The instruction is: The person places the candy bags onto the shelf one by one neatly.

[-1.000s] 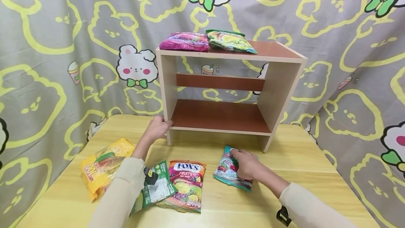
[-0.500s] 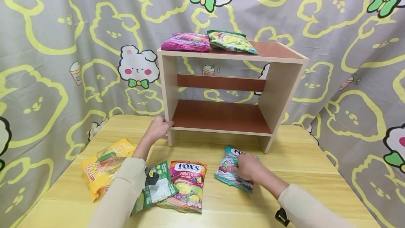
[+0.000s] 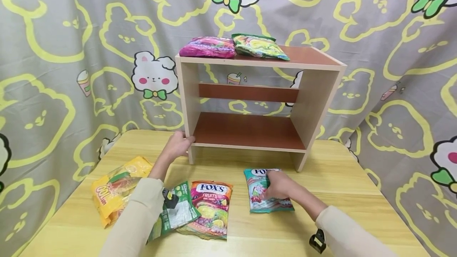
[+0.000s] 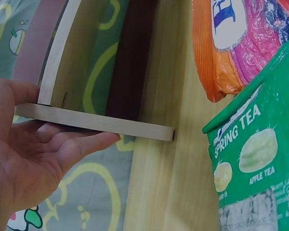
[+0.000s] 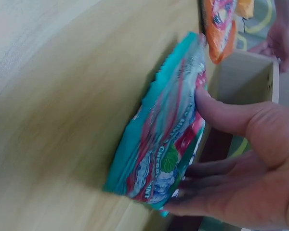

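My left hand [image 3: 176,145] grips the lower left side of a small wooden shelf [image 3: 250,131]. In the left wrist view its thumb hooks over the pale board [image 4: 94,121] and the fingers lie along the other side. Before the shelf's right leg, my right hand [image 3: 281,186] holds a teal Fox's mint candy bag [image 3: 255,193] on the table. The right wrist view has the thumb against the printed bag [image 5: 166,144] and the fingers at its far edge, partly hidden.
To the left lie a yellow candy bag [image 3: 107,197], a green Spring Tea bag [image 3: 182,209] and an orange Fox's Fruits bag [image 3: 210,209]. On the shelf top sit a magenta bag [image 3: 208,46] and a green-yellow bag [image 3: 260,46]. A patterned curtain [image 3: 121,43] hangs behind.
The teal candy bag has turned under my right hand, from slanted to nearly straight, its name toward the shelf. My left hand stays on the shelf side.
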`<state>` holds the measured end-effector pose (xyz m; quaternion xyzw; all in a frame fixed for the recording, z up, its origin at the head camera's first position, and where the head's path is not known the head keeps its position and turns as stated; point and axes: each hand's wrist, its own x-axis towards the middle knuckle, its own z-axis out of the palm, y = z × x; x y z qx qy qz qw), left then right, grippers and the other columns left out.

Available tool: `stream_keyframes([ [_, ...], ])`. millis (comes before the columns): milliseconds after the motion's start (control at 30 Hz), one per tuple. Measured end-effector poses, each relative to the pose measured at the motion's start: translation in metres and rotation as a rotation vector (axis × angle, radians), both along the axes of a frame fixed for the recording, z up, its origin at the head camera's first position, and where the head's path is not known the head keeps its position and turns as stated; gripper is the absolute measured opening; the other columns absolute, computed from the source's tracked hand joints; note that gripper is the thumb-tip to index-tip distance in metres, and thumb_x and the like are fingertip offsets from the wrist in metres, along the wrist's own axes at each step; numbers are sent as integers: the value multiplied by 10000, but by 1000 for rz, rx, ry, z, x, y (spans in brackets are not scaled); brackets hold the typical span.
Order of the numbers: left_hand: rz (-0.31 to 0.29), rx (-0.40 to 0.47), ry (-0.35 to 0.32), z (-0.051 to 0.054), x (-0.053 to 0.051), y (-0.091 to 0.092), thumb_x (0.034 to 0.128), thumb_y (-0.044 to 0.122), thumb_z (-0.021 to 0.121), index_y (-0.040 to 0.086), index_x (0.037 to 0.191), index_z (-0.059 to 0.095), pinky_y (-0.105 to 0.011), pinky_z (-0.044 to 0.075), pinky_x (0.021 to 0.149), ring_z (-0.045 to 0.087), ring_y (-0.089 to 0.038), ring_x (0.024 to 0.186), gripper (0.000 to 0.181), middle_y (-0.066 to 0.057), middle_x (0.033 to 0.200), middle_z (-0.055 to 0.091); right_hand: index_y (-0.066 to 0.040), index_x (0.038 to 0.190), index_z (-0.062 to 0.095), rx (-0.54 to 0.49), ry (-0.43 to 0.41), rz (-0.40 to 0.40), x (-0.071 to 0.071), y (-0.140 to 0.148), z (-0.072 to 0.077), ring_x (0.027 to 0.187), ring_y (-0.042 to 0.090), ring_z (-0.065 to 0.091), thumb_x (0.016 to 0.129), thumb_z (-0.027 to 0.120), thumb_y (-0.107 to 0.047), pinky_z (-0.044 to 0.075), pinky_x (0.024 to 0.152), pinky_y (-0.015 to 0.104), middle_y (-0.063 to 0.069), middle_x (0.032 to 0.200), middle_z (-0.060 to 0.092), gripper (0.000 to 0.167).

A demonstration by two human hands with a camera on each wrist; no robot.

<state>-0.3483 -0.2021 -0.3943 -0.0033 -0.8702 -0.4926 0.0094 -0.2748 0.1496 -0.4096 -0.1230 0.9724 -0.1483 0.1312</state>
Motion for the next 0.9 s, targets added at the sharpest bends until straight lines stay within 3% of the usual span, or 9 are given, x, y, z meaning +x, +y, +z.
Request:
stream_keyframes([
  [100,-1,2,-5,-1,-1,0,999,243,505,-117,1279,589,-398,641,707,648,-460,1131,464,-311,1217,638,52,1361,535,-32,-29,-6,-3,4,0,1226,393,559,705,938,-256,479,1050,558,234,1288,618,829],
  [367,-1,3,-7,0,0,0,1002,242,509,-115,1272,590,-412,640,728,650,-437,1125,455,-301,1219,631,10,1341,560,-87,-29,0,-3,10,2,1185,374,576,678,950,-230,493,1020,556,212,1285,625,805],
  [533,-3,15,-10,0,0,0,1002,238,508,-122,1259,594,-409,641,716,644,-458,1130,451,-302,1206,632,45,1247,636,-199,43,-33,-7,19,1,1144,365,618,733,904,-205,527,977,525,190,1221,681,631],
  [700,2,11,-8,0,0,-1,1001,240,513,-116,1235,609,-390,639,687,657,-456,1098,436,-292,1177,644,45,1098,685,-209,158,-109,-10,29,0,918,281,639,808,847,-241,567,804,445,138,1000,715,438],
  [800,-1,12,-6,-1,0,-1,1005,238,513,-116,1248,603,-393,639,695,650,-453,1112,439,-294,1188,638,70,1111,644,-185,132,-134,-9,35,0,879,267,610,839,824,-329,555,758,413,161,1000,690,516],
  [900,-4,11,-3,-1,0,-1,1007,237,513,-120,1253,599,-401,639,704,646,-450,1116,442,-297,1195,631,125,1211,560,-151,57,-136,-7,39,0,946,311,623,867,774,-470,565,797,452,243,1110,662,720],
])
